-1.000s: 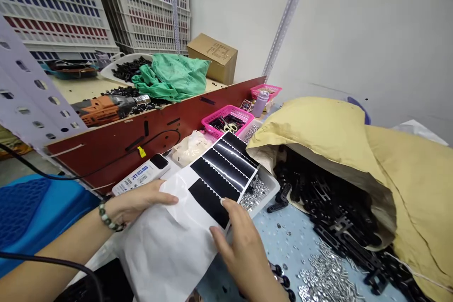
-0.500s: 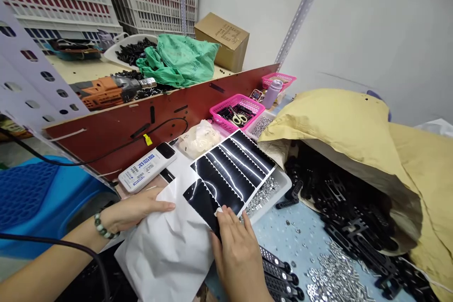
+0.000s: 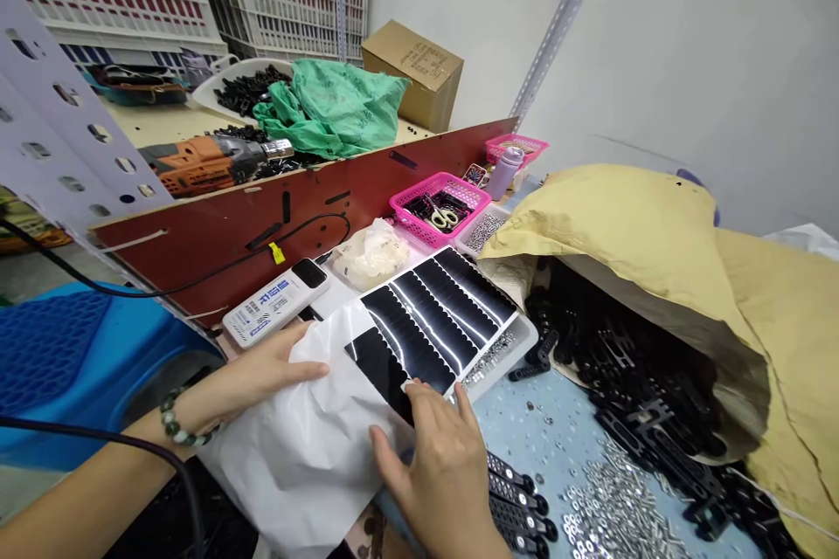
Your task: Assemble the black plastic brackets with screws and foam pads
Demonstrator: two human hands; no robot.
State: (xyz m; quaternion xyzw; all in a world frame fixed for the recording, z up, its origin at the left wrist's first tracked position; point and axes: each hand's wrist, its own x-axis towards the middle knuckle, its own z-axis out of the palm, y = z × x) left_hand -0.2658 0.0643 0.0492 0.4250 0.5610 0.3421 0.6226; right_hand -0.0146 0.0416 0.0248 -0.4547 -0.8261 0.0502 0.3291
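Observation:
A sheet of glossy black stickers with scalloped edges [image 3: 433, 314] lies tilted over a white tray of small metal parts [image 3: 524, 345]. White backing paper [image 3: 308, 454] hangs crumpled from the sheet's near left side. My left hand [image 3: 275, 371], with a beaded bracelet at the wrist, grips the white paper, thumb on top. My right hand [image 3: 439, 454] rests at the sheet's lower edge, its fingertips together at a black strip, thumb spread away; a tiny pale bit shows at the fingertips, too small to make out.
Yellow sacks [image 3: 616, 210] with black parts stand at the right. Loose screws and nuts [image 3: 616, 498] lie on the blue surface [image 3: 524, 419]. Behind are a pink basket with scissors [image 3: 426, 231], a white phone-like device [image 3: 275, 301], a red board [image 3: 367, 179] and an orange power tool [image 3: 203, 164].
The sheet has shifted slightly right and flattened. My right thumb has moved left, away from the black strip. My left hand has risen a little with the paper.

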